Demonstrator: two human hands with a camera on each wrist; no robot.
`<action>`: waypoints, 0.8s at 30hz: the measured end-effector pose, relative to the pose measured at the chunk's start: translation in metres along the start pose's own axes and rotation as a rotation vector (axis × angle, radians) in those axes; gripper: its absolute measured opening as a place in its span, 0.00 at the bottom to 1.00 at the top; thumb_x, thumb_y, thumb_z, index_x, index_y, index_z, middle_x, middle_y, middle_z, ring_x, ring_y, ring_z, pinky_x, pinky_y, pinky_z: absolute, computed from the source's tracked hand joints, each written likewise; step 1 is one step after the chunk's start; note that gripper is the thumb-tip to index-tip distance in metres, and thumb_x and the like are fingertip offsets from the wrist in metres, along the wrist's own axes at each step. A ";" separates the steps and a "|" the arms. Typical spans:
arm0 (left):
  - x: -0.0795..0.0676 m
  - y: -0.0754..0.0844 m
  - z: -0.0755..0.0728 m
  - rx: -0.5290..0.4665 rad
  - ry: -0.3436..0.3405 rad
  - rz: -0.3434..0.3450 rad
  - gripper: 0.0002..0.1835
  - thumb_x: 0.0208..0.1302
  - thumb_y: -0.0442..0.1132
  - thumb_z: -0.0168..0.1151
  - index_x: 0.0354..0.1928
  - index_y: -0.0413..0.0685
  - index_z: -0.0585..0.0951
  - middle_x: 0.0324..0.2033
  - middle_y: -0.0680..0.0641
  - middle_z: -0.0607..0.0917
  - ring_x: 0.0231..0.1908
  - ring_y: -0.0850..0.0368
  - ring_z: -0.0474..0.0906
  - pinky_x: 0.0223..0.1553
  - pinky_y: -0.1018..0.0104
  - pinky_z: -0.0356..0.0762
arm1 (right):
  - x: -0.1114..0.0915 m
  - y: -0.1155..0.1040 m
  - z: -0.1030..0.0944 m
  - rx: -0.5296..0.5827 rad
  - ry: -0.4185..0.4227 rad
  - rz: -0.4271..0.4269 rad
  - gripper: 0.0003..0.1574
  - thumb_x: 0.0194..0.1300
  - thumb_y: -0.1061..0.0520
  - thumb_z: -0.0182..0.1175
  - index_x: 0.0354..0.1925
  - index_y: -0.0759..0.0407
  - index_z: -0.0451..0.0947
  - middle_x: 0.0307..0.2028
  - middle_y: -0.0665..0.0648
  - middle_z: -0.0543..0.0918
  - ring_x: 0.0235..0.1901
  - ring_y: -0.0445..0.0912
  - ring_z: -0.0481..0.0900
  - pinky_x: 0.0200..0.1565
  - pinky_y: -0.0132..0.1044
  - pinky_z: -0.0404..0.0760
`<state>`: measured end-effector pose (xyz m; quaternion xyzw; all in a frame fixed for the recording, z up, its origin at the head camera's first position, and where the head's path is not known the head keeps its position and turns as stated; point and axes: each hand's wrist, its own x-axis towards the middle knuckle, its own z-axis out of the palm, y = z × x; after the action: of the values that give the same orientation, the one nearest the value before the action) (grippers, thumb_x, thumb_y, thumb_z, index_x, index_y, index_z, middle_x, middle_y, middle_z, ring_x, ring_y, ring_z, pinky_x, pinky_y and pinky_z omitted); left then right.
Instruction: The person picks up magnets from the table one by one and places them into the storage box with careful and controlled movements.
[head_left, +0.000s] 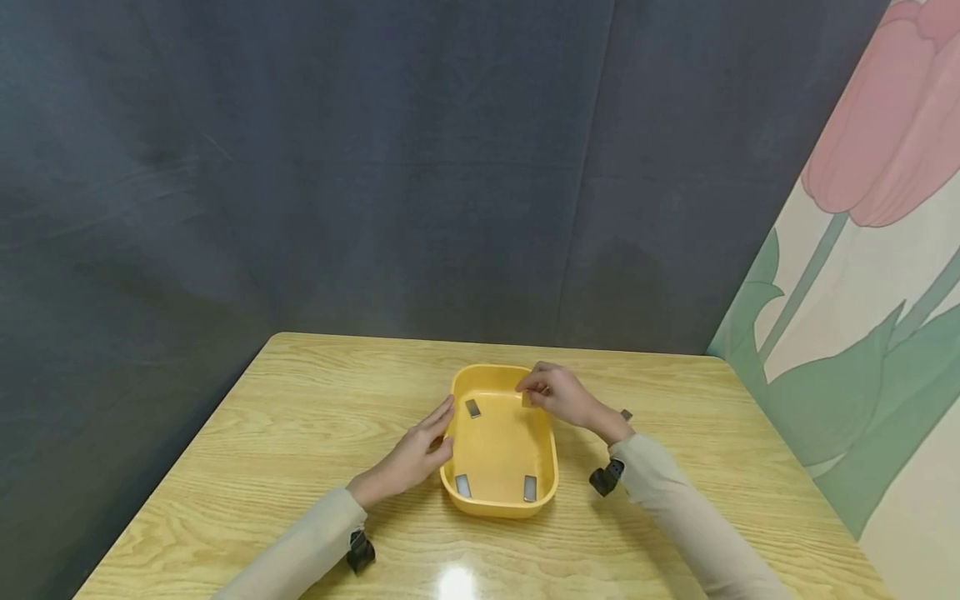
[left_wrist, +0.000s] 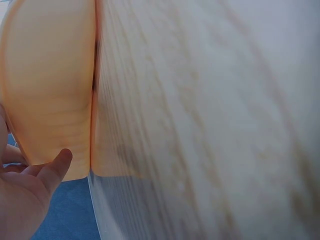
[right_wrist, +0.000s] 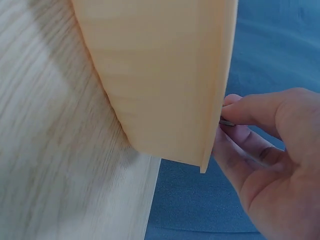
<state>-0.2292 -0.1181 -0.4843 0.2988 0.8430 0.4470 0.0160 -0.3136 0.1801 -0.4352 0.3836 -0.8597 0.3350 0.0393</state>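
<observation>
A yellow plastic tub (head_left: 498,507) with rounded corners stands on the table. On its left side my left hand (head_left: 412,456) holds the rim, with one finger (left_wrist: 60,165) lying against the outer wall. At the far right corner, my right hand (head_left: 562,395) pinches a small flat rectangular piece (head_left: 528,400) between thumb and fingertips, just inside the rim. Only its thin metallic edge (right_wrist: 227,122) shows in the right wrist view. Inside the tub lie three small grey metallic rectangles: one far left (head_left: 472,408), one near left (head_left: 462,486) and one near right (head_left: 530,488).
Another small grey piece (head_left: 626,414) lies on the wood-grain table (head_left: 337,400), partly behind my right wrist. A dark blue curtain (head_left: 420,183) hangs along the table's far edge. To the right is a wall with painted tulips (head_left: 870,133).
</observation>
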 end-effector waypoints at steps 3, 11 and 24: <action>0.000 0.001 0.000 -0.001 0.002 0.003 0.30 0.75 0.31 0.50 0.74 0.31 0.53 0.76 0.37 0.46 0.71 0.46 0.54 0.60 0.65 0.72 | 0.002 0.000 0.001 -0.012 -0.014 -0.007 0.11 0.65 0.71 0.59 0.44 0.69 0.85 0.34 0.60 0.80 0.30 0.41 0.80 0.32 0.32 0.83; 0.000 0.001 0.000 0.005 0.004 0.022 0.30 0.75 0.30 0.49 0.73 0.28 0.52 0.76 0.35 0.46 0.70 0.42 0.57 0.59 0.64 0.74 | 0.008 0.003 0.003 -0.133 -0.057 -0.082 0.09 0.60 0.72 0.64 0.40 0.68 0.87 0.36 0.58 0.85 0.33 0.45 0.82 0.33 0.32 0.83; 0.000 0.003 0.001 -0.011 0.004 0.009 0.30 0.75 0.30 0.49 0.73 0.29 0.53 0.76 0.36 0.46 0.70 0.44 0.57 0.59 0.66 0.74 | 0.019 0.000 0.006 -0.265 -0.136 -0.098 0.18 0.56 0.80 0.57 0.37 0.68 0.88 0.36 0.61 0.88 0.39 0.53 0.86 0.41 0.40 0.87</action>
<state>-0.2271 -0.1160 -0.4824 0.3015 0.8393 0.4522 0.0136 -0.3259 0.1644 -0.4334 0.4386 -0.8772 0.1893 0.0475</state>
